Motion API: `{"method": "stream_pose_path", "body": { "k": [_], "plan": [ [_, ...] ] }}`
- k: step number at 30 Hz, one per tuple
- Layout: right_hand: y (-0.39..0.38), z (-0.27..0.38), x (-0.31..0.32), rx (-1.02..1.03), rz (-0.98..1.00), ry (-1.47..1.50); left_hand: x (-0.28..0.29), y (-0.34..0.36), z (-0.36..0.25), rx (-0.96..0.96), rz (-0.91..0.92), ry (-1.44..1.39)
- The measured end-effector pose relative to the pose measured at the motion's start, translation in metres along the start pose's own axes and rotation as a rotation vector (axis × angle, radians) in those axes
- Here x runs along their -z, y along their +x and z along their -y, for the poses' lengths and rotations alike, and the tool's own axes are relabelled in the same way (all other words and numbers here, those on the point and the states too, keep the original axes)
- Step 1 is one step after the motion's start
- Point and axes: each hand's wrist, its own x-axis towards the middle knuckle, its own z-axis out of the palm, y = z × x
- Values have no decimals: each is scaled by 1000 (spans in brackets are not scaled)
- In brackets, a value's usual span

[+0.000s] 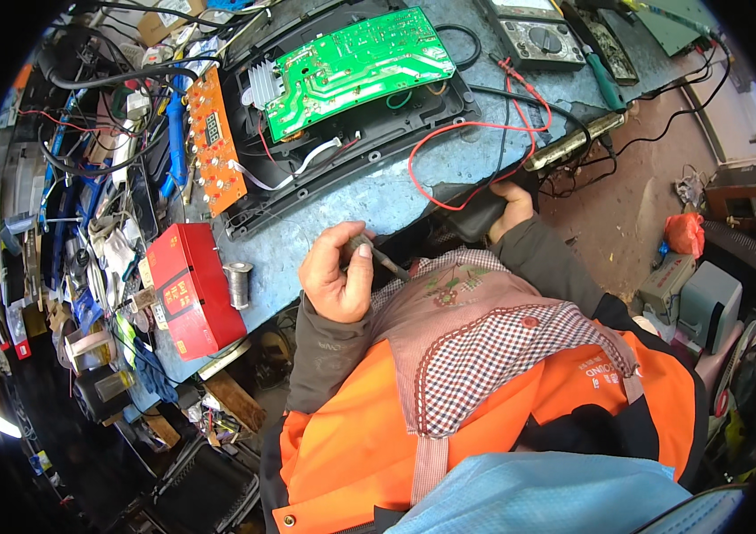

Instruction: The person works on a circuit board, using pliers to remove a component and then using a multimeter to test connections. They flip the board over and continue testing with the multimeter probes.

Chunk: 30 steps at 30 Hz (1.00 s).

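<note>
My left hand [336,278] is closed around a slim greyish tool [389,264] at the bench's front edge, its end pointing down toward the apron. My right hand [510,210] grips a dark, flat object [471,215] just under the edge; its full shape is hidden. Beyond both hands, a black housing [311,181] lies on the blue-grey bench [293,238], with a green circuit board [360,67], a heatsink and an orange display board [216,156] on it. Red test leads [431,196] loop down beside my right hand.
A multimeter [538,40] and green screwdriver [605,84] sit at the back right. A red box [195,289] and solder spool [238,287] stand left of my hands, beside piled tools and cables [84,178]. Boxes and equipment [707,303] crowd the floor at right.
</note>
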Motion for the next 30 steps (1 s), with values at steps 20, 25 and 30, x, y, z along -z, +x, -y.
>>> {"method": "stream_pose_path", "body": {
  "k": [20,25,30],
  "plan": [
    [-119,62,-51,322,688,-1064,-29,49,-65,-61,229,-604],
    [-129,78,-58,496,509,-1005,-61,95,-89,-181,322,-703],
    [-137,90,-70,765,509,-947,-83,119,-80,-119,309,-881]
  ]
}}
